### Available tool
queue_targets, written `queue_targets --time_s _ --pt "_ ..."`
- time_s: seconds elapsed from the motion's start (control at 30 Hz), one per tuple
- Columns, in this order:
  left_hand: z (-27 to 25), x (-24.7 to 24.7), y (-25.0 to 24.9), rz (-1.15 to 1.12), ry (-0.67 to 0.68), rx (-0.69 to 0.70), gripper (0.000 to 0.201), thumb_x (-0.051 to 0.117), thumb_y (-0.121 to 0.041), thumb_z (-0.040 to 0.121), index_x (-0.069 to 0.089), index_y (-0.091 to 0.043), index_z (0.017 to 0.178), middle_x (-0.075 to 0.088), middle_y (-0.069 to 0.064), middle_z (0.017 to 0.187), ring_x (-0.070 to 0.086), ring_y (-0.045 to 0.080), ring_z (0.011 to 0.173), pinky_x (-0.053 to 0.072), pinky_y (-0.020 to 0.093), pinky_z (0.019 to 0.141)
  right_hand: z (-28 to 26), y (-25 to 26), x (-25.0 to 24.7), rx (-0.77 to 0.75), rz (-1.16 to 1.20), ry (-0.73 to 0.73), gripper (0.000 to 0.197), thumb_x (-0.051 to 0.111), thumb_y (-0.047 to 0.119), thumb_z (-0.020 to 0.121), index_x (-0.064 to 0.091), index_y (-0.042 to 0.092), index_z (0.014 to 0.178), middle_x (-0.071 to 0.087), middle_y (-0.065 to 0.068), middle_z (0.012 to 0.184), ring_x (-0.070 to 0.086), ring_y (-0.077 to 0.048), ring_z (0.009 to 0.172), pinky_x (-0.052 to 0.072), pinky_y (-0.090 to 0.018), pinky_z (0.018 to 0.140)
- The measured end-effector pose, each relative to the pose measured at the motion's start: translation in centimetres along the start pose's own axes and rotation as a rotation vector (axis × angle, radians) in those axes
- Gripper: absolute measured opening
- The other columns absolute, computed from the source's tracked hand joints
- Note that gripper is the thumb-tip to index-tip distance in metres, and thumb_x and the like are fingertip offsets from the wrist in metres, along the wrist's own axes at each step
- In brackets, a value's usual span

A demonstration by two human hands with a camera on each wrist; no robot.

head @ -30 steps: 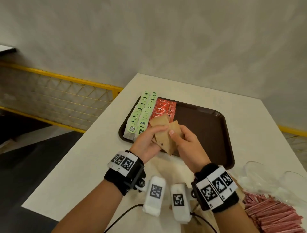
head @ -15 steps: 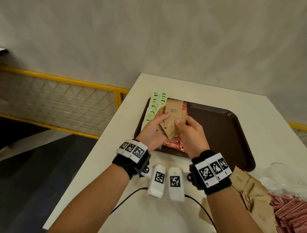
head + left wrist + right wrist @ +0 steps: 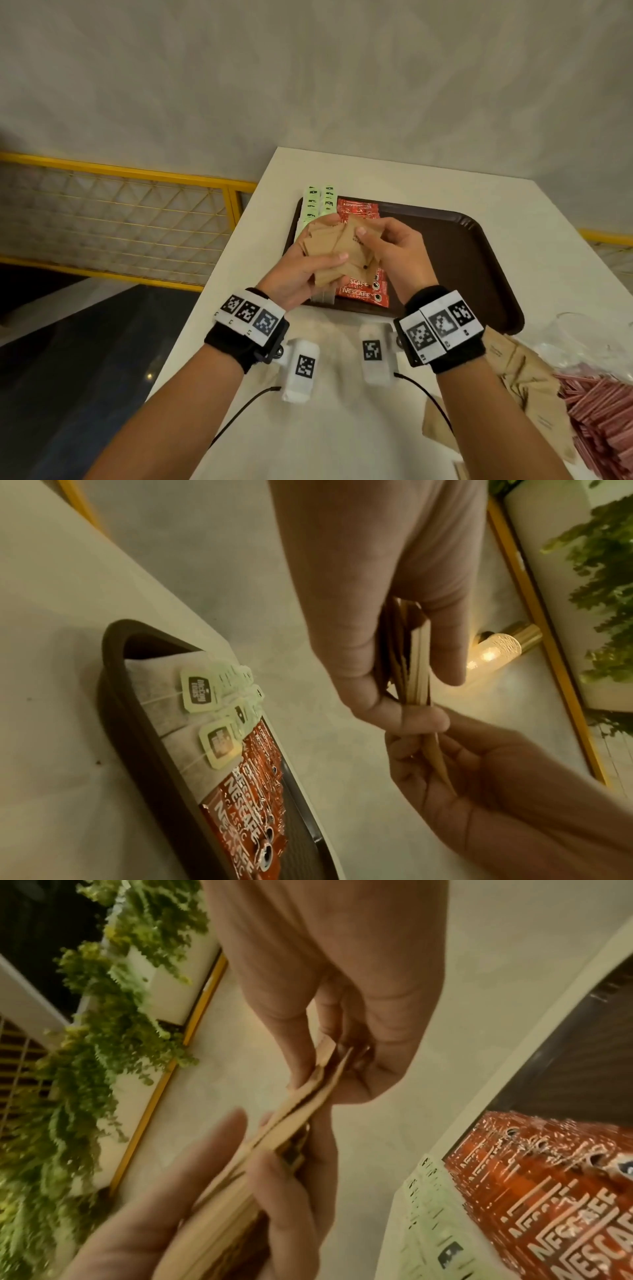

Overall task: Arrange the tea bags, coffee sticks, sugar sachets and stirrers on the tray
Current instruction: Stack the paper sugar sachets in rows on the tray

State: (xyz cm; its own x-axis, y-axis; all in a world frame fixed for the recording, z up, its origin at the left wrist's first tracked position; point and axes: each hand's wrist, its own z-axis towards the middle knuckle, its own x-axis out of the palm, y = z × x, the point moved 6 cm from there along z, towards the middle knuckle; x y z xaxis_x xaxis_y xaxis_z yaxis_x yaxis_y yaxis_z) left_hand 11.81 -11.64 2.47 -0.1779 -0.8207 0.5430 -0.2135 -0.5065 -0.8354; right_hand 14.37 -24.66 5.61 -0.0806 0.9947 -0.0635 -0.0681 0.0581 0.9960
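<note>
Head view, room: a pale mottled wall (image 3: 308,85) is rising behind the table, with a yellow-framed mesh railing (image 3: 120,219) running along the left.
Surface: a cream rectangular table (image 3: 548,246) is carrying everything.
Tray: a dark brown plastic tray (image 3: 472,260) is lying on the table's far half, its right part bare.
Rows on tray: green-tagged tea bags (image 3: 313,202) are sitting in two columns at the tray's left edge; red Nescafe coffee sticks (image 3: 358,209) are lying just beside them.
Loose supplies: brown paper sugar sachets (image 3: 524,373) and pink paper-wrapped stirrers (image 3: 603,418) are piled on the table at the right, beside crumpled clear plastic (image 3: 582,329).
Hands: the left hand (image 3: 298,270) is gripping a fanned stack of brown sachets (image 3: 329,240) above the tray's left rows, partly hiding them; the right hand (image 3: 400,253) is pinching the stack's top sachet.
</note>
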Motion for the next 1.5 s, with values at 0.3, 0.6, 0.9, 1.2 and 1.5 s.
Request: queue_targets --time_s 0.3,0.6,0.9,1.2,1.5 --pt "-0.1 -0.6 -0.9 0.034 -0.070 0.087 0.048 0.055 0.011 0.084 0.057 -0.032 0.105 0.064 -0.005 0.105 0.066 0.015 0.088 0.052 0.022 0.054 -0.5 -0.8 -3.3 0.106 0.111 0.020 0.008 0.052 0.014 0.093 0.059 0.018 0.095 0.066 0.000 0.094 0.064 -0.015 0.088 0.053 -0.038 0.082" --pt "0.9 0.9 -0.1 0.166 -0.110 -0.005 0.032 0.063 0.000 0.082 0.060 -0.018 0.108 0.067 0.002 0.097 0.065 0.014 0.082 0.048 0.019 0.051 0.3 0.1 -4.0 0.074 -0.128 0.257 0.007 0.053 0.013 0.093 0.060 0.014 0.094 0.067 0.004 0.084 0.064 -0.005 0.076 0.053 -0.019 0.061" --pt "2.6 2.0 1.8 0.026 -0.207 -0.046 0.043 0.062 0.007 0.080 0.058 -0.018 0.115 0.064 0.006 0.106 0.062 0.017 0.092 0.053 0.021 0.056 2.5 -0.3 -6.8 0.000 0.091 0.012 0.008 0.057 0.010 0.091 0.057 0.016 0.086 0.065 -0.006 0.091 0.062 -0.015 0.081 0.053 -0.029 0.067" --pt "5.3 3.5 2.9 -0.185 -0.247 0.031 0.036 0.060 0.001 0.082 0.057 -0.020 0.111 0.065 0.006 0.107 0.061 0.021 0.102 0.057 0.030 0.072 4.2 -2.8 -5.8 0.091 0.235 0.002 0.005 0.056 0.012 0.092 0.055 0.010 0.087 0.059 -0.008 0.088 0.058 -0.016 0.079 0.052 -0.031 0.071" --pt "7.1 3.6 3.4 -0.180 -0.273 0.079 0.050 0.056 0.007 0.084 0.049 -0.016 0.128 0.065 0.006 0.108 0.061 0.020 0.102 0.051 0.035 0.088 5.6 -2.7 -6.2 0.214 0.264 0.297 0.026 0.052 0.009 0.093 0.055 0.001 0.117 0.064 -0.008 0.101 0.065 -0.015 0.087 0.058 -0.028 0.072"
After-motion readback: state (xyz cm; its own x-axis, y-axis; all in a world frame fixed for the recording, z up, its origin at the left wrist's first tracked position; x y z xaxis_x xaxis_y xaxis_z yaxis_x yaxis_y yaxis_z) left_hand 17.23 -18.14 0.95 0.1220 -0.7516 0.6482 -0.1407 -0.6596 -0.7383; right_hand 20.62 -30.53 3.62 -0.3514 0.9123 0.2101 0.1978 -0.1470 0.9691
